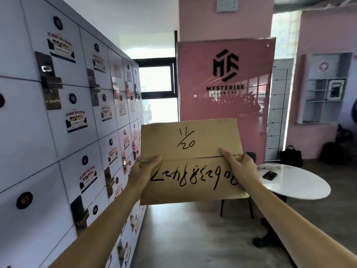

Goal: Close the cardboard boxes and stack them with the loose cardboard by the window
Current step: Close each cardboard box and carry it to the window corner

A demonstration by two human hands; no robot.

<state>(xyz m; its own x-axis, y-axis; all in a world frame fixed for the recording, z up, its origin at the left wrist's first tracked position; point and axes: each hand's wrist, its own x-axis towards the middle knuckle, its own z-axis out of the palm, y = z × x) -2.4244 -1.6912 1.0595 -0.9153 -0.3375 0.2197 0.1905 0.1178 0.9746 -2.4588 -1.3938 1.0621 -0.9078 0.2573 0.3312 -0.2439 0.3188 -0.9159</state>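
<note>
With its flaps shut, a cardboard box (190, 161) is carried chest-high between left hand (144, 169) and right hand (240, 167), thumbs clamped over the seam, apparently toward the far window (156, 89).

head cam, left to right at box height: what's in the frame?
lockers → left hand → cardboard box → right hand → round white table → black bags

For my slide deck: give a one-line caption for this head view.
Both hands, left and right, carry a closed cardboard box past lockers toward the window.
</note>
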